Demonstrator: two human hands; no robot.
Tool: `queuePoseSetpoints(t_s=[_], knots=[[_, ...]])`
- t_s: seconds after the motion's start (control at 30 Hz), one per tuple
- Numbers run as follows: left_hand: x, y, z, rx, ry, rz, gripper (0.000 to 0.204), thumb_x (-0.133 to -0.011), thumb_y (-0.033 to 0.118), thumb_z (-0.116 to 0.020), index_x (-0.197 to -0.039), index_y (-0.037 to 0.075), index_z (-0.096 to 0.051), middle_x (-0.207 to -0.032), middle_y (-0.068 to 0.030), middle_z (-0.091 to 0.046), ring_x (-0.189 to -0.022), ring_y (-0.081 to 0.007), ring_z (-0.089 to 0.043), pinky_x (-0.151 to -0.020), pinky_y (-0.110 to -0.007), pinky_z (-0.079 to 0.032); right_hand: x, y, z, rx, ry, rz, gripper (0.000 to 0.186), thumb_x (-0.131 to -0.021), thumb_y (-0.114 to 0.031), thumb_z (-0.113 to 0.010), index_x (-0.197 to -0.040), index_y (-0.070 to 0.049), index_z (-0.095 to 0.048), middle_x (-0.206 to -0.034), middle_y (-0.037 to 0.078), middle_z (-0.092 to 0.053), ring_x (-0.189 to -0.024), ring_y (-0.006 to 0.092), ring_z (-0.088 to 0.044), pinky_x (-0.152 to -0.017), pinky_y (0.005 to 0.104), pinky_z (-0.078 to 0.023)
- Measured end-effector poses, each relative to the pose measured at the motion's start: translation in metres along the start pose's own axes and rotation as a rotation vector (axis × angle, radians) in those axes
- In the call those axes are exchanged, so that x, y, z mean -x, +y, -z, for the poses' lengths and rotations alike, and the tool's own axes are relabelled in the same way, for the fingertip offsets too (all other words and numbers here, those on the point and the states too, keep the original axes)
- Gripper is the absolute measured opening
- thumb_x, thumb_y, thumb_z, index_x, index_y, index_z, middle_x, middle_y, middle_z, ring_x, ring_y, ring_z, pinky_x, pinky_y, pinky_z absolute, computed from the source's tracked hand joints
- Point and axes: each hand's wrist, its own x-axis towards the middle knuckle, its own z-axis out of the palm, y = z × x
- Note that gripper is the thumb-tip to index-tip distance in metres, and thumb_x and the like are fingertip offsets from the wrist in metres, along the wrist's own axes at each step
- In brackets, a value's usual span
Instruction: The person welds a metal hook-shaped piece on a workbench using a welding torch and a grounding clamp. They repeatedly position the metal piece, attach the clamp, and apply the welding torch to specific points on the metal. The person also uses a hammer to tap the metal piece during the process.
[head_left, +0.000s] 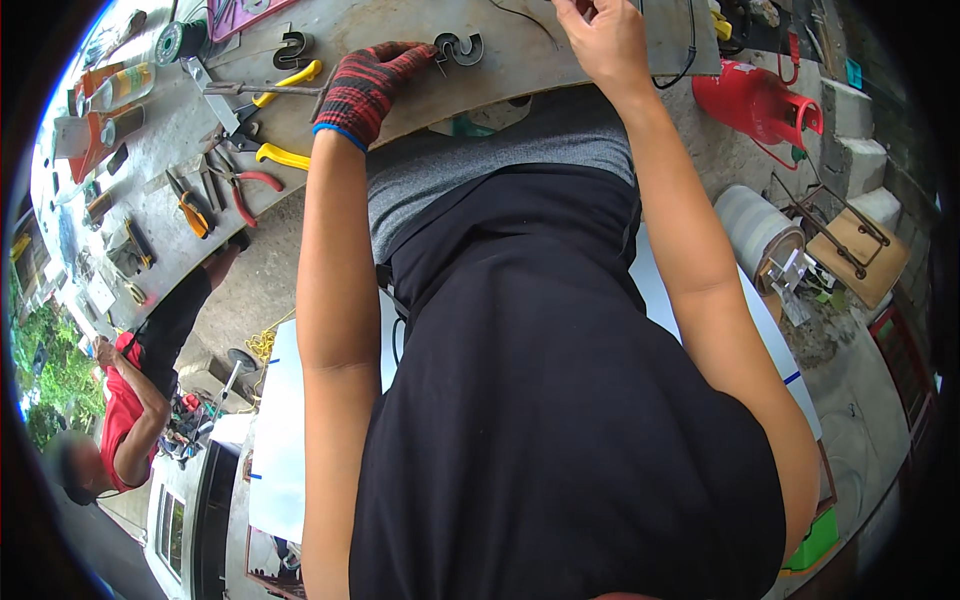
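Note:
My left hand [365, 90], in a red-and-black striped glove, lies on the metal worktop [510, 90] with fingers bent together beside small curved strip shapes [460, 50]; what it grips, if anything, is hidden. A long thin metal rod [260, 88] runs toward it from the left. Another bent metal shape [293, 50] lies behind it. My bare right hand [605, 35] is at the top edge, fingers curled round something too small and cut off to name. Large yellow-handled snips [283, 155] lie left of my gloved hand.
Pliers [190, 205], a green spool [178, 40], a pink tray [235, 10] and bottles [115, 90] lie on the worktop. At right are a red gas cylinder [750, 105] and a striped roll [755, 225]. A person in red [130, 420] stands at lower left.

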Motion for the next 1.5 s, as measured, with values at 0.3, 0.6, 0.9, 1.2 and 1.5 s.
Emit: queuePoseSetpoints(t_s=[0.3,0.6,0.9,1.2,1.5], knots=[[0.002,0.01,0.003,-0.033,-0.008,0.033,0.049,-0.088,0.048,-0.076,-0.118,0.009,-0.078,-0.105,-0.0125,-0.077,-0.099,-0.0214,-0.069,-0.094,-0.035,-0.05,0.022,-0.009,-0.018,0.065,-0.088,0.11,0.01,-0.093,-0.002,-0.067,-0.102,0.001,-0.072,-0.093,0.013,-0.069,-0.086,0.0269,-0.065,-0.076,0.0365,-0.053],[-0.007,0.001,0.003,-0.05,-0.054,0.004,0.046,-0.094,0.045,-0.072,-0.122,0.01,-0.077,-0.103,-0.0037,-0.076,-0.096,-0.0128,-0.063,-0.092,-0.029,-0.047,0.02,-0.02,-0.051,0.097,-0.11,0.306,0.012,-0.089,-0.005,-0.069,-0.099,0.0,-0.073,-0.095,0.015,-0.069,-0.095,0.0348,-0.062,-0.086,0.0442,-0.05],[-0.007,0.0,0.003,-0.08,-0.04,-0.037,0.048,-0.092,0.052,-0.073,-0.12,0.013,-0.079,-0.097,-0.0031,-0.074,-0.089,-0.0147,-0.061,-0.086,-0.032,-0.048,0.022,-0.023,-0.045,0.151,-0.126,0.224,0.012,-0.087,-0.006,-0.07,-0.097,-0.001,-0.074,-0.096,0.014,-0.069,-0.096,0.0345,-0.062,-0.086,0.0441,-0.051],[-0.006,0.004,0.005,-0.047,-0.059,-0.005,0.052,-0.086,0.057,-0.077,-0.12,0.017,-0.079,-0.096,-0.0044,-0.072,-0.091,-0.0169,-0.062,-0.089,-0.033,-0.047,0.032,-0.005,-0.046,0.22,-0.09,0.234,0.016,-0.089,-0.016,-0.07,-0.102,-0.013,-0.078,-0.092,0.004,-0.07,-0.087,0.0262,-0.061,-0.085,0.0399,-0.052],[-0.005,0.004,0.003,-0.03,-0.05,-0.002,0.052,-0.086,0.056,-0.078,-0.119,0.015,-0.08,-0.094,-0.0035,-0.072,-0.09,-0.0157,-0.061,-0.086,-0.033,-0.047,0.03,-0.003,-0.043,0.182,-0.088,0.226,0.016,-0.088,-0.015,-0.07,-0.101,-0.012,-0.078,-0.093,0.005,-0.071,-0.086,0.0254,-0.06,-0.084,0.0401,-0.052]])
